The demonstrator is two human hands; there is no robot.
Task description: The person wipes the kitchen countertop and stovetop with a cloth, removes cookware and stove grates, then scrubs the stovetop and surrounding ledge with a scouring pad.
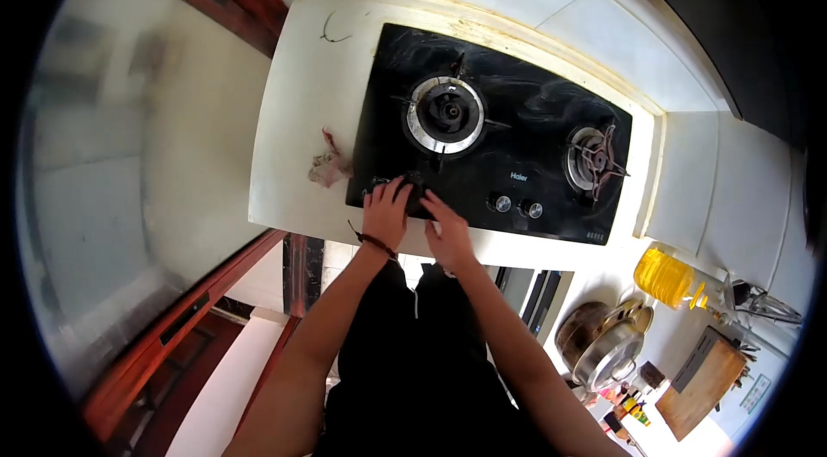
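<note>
My left hand (385, 217) lies at the front left edge of the black glass gas hob (517, 147), fingers stretched out and a little apart, with a dark cord around the wrist. Close beside it, my right hand (448, 235) points its extended fingers towards the same spot. Between the fingertips is a small dark patch or object (417, 198), too dark against the glass to name. A large burner (446, 115) with a silver ring sits above the hands. Two control knobs (517, 207) are to the right of my right hand.
A crumpled, stained rag or tissue (330, 166) lies on the white counter (301, 95), near a thin dark wire (331, 30). A smaller burner (591, 161) carries a pan support. At right are a yellow oil bottle (663, 276), pots (607, 354) and a cutting board (702, 384).
</note>
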